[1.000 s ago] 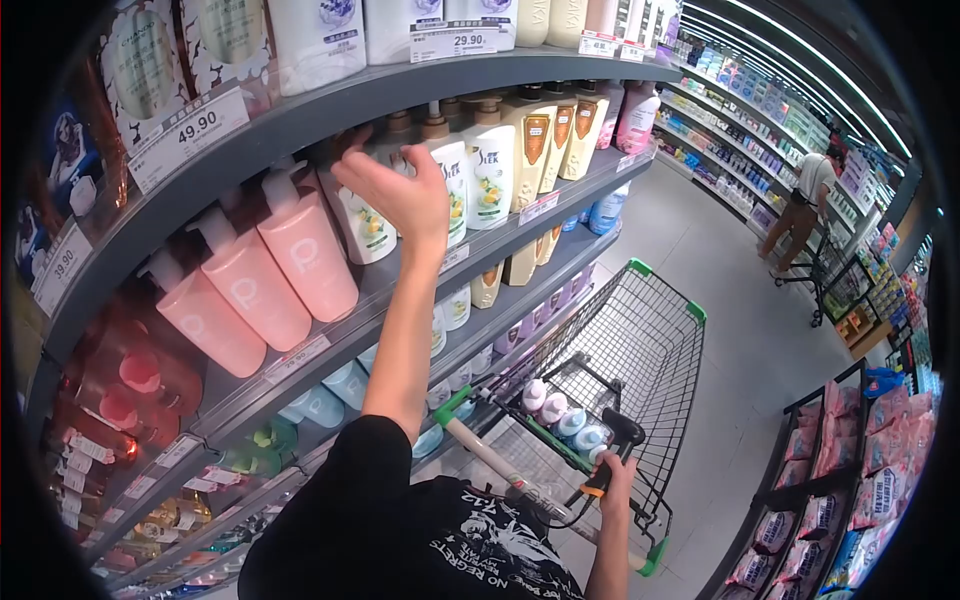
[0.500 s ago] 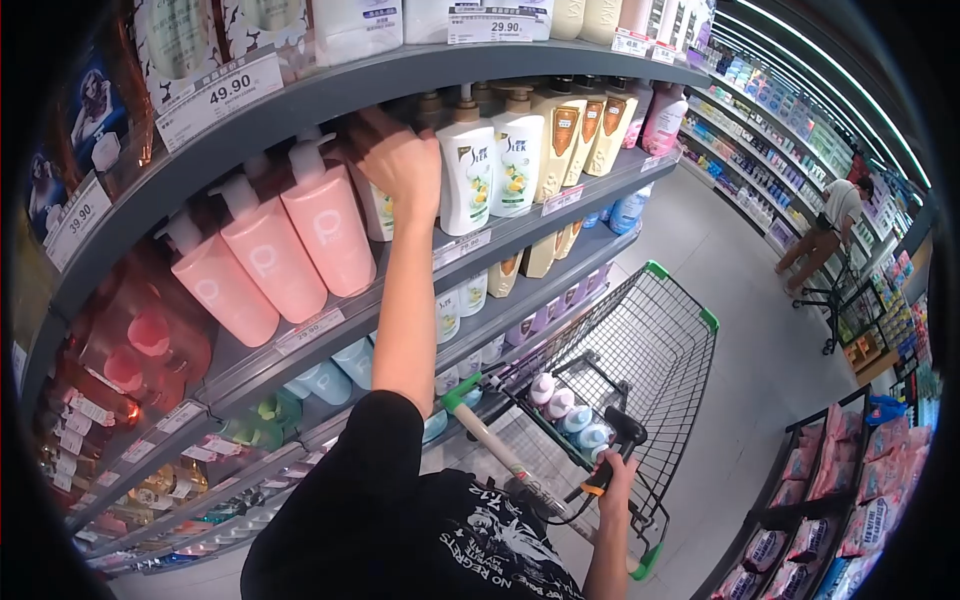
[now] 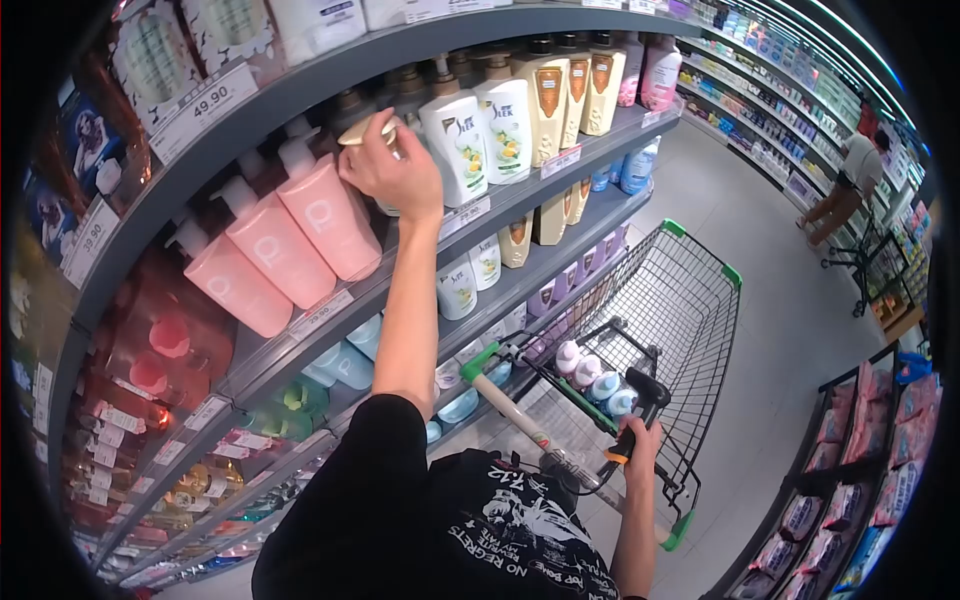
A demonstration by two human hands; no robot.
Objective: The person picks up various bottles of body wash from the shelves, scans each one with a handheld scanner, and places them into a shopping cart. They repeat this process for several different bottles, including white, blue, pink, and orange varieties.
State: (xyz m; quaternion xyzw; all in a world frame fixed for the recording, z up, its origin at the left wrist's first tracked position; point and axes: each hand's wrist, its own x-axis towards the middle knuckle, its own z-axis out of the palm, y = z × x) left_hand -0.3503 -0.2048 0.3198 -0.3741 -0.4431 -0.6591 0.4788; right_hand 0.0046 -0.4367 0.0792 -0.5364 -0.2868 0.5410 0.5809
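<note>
A pump bottle (image 3: 385, 165) with a white body and a beige pump head is seen on the grey shelf (image 3: 420, 240), between the pink bottles (image 3: 325, 215) and the white bottles with citrus labels (image 3: 455, 145). The left hand (image 3: 395, 175) is raised to it, the fingers closed around its neck and pump head; most of the body and the whole label are hidden behind the hand. Whether the bottle is lifted or resting on the shelf cannot be told. The right hand (image 3: 643, 440) is wrapped around a dark handheld device (image 3: 640, 405) at the bar of the shopping cart (image 3: 660, 310), its grip closed; what the device is cannot be made out. Four small capped bottles (image 3: 592, 375) are seen standing in the cart's child seat. Price tags along the shelf edges are partly legible only on the upper rail. A person (image 3: 850, 185) is shown far down the aisle, small and blurred.
</note>
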